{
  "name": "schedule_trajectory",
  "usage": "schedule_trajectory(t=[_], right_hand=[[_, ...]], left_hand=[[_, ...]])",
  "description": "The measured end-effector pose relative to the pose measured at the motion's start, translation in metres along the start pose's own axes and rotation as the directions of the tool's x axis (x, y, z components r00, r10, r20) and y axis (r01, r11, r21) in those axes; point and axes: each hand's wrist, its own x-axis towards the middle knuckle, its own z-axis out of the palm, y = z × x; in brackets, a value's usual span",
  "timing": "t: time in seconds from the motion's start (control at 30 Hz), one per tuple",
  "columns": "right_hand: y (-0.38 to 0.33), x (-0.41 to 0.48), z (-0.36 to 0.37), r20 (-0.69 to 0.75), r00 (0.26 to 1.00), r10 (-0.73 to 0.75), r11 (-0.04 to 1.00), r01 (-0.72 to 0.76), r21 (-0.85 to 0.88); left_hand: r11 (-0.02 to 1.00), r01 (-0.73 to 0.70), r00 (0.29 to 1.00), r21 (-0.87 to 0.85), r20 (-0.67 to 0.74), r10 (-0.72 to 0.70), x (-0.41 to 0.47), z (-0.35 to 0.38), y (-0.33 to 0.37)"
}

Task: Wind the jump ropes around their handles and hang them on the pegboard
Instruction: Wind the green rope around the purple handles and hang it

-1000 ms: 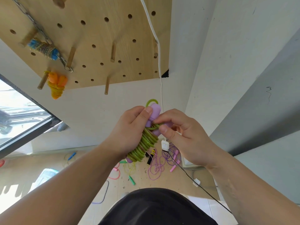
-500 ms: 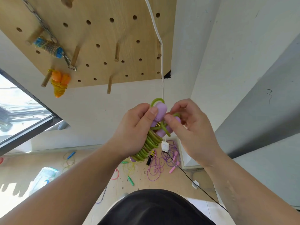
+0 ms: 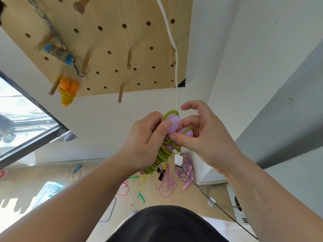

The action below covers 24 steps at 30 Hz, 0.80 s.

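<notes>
A green jump rope [image 3: 161, 154] is coiled tightly around its two purple handles [image 3: 173, 124], held chest-high below the wooden pegboard [image 3: 111, 41]. My left hand [image 3: 143, 142] grips the coiled bundle, thumb pressed on one handle top. My right hand [image 3: 201, 135] pinches the other handle end and a green loop between thumb and middle fingers, index finger lifted. On the pegboard hang a wound blue-handled rope [image 3: 57, 54] and a wound orange-handled yellow rope [image 3: 68, 90].
Bare wooden pegs [image 3: 120, 94] stick out of the board's lower part. A white cable [image 3: 176, 70] hangs down to a plug [image 3: 178, 159] just behind my hands. Several loose ropes, purple [image 3: 183, 170], pink and yellow-green, lie on the floor. A window is at left.
Both hands rose with the bundle toward the pegboard. My right hand loosened from a full grasp to a fingertip pinch, its index finger now lifted off.
</notes>
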Motion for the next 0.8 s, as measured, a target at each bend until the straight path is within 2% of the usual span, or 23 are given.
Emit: schedule_trajectory(t=[0.23, 0.33, 0.5, 0.57, 0.63, 0.73, 0.8], right_hand=[[-0.003, 0.005, 0.0, 0.051, 0.999, 0.001, 0.983, 0.009, -0.186], [0.003, 0.004, 0.0, 0.092, 0.994, 0.052, 0.979, -0.033, -0.203], [0.017, 0.0, 0.002, 0.022, 0.998, 0.058, 0.998, -0.059, 0.005], [0.022, 0.001, 0.003, -0.018, 0.999, 0.029, 0.998, -0.028, 0.06], [0.025, 0.0, 0.002, -0.038, 0.997, 0.066, 0.98, -0.058, 0.188], [0.028, -0.002, -0.001, 0.05, 0.987, 0.155, 0.899, -0.162, 0.406], [0.03, -0.004, -0.002, 0.078, 0.979, 0.187, 0.873, -0.202, 0.443]], left_hand=[[0.996, 0.001, 0.997, 0.09, 0.081, -0.009, 0.001, 0.002, -0.004], [0.996, 0.0, 0.982, 0.093, 0.189, -0.017, 0.002, 0.001, -0.001], [0.998, 0.065, 0.964, 0.016, 0.258, -0.067, 0.014, -0.001, 0.0], [0.982, 0.152, 0.975, -0.111, 0.178, -0.131, 0.02, 0.003, -0.002], [0.954, 0.214, 0.976, -0.208, 0.094, -0.199, 0.022, 0.005, -0.005], [0.864, 0.302, 0.952, -0.403, 0.084, -0.294, 0.015, 0.008, -0.01], [0.759, 0.343, 0.931, -0.553, 0.093, -0.353, 0.01, 0.009, -0.01]])
